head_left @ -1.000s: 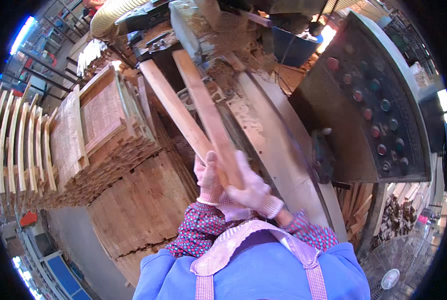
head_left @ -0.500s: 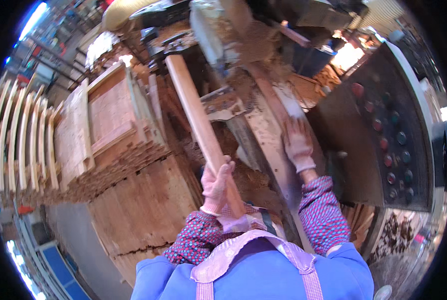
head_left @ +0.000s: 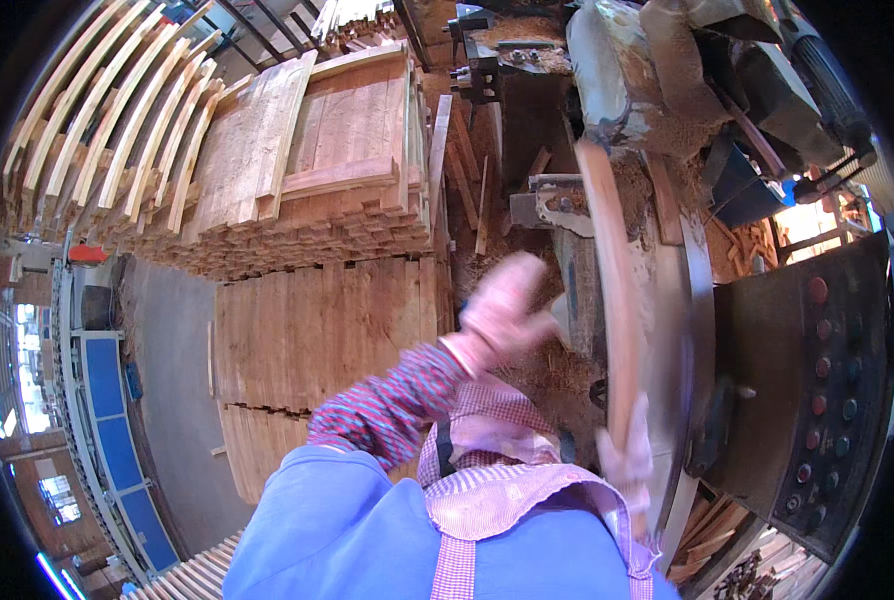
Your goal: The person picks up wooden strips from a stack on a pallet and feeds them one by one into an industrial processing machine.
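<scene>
A long wooden strip (head_left: 613,280) slants over the metal bed (head_left: 669,290) of a woodworking machine. Its near end is in my right hand (head_left: 628,455), which wears a pale pink work glove and is closed around it, close to my body. My left hand (head_left: 505,315), also gloved, is raised left of the strip with nothing in it. Motion smears its fingers, but the thumb stands apart from them. The strip's far end is near the sawdust-covered machine head (head_left: 657,90).
On my left, stacked boards (head_left: 337,130) rest above a large wooden panel (head_left: 327,320), with slats (head_left: 117,120) in a row beyond. A dark control panel (head_left: 817,390) with red and green buttons stands at right. Sawdust and wood scraps (head_left: 467,180) lie between stack and machine.
The wooden strip has passed from my left hand to my right and moved right, over the machine bed. My left hand has let go. The whole view has turned toward the left.
</scene>
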`<state>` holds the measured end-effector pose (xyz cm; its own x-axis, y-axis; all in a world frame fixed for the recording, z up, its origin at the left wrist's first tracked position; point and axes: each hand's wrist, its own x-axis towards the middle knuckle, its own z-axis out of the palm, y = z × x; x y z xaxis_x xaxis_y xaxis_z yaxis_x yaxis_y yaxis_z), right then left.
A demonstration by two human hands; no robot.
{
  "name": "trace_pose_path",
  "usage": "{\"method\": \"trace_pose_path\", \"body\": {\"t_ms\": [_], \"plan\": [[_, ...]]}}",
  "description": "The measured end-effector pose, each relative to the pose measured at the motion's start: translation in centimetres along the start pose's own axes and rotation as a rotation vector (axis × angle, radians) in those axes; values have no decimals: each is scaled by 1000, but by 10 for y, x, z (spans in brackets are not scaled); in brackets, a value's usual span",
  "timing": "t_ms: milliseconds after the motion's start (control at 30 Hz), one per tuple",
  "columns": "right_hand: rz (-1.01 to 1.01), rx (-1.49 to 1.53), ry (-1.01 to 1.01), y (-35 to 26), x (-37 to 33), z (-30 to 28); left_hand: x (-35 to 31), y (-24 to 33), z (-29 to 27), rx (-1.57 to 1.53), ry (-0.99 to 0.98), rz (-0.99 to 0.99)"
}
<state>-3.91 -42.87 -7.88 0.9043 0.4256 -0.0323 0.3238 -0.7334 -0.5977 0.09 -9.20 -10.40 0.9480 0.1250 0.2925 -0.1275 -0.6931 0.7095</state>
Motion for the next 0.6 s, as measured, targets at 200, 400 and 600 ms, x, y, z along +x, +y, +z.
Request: {"method": "trace_pose_path", "body": {"t_ms": [200,400,600], "plan": [[75,-403,186,87,-92,4,70,-189,-200,1045,217,-590],[27,-662,97,69,112,-4,95,-287,-317,1223,118,-1010],[-152,-666,139,89,239,15,82,-324,-360,1327,-51,-1130]]}}
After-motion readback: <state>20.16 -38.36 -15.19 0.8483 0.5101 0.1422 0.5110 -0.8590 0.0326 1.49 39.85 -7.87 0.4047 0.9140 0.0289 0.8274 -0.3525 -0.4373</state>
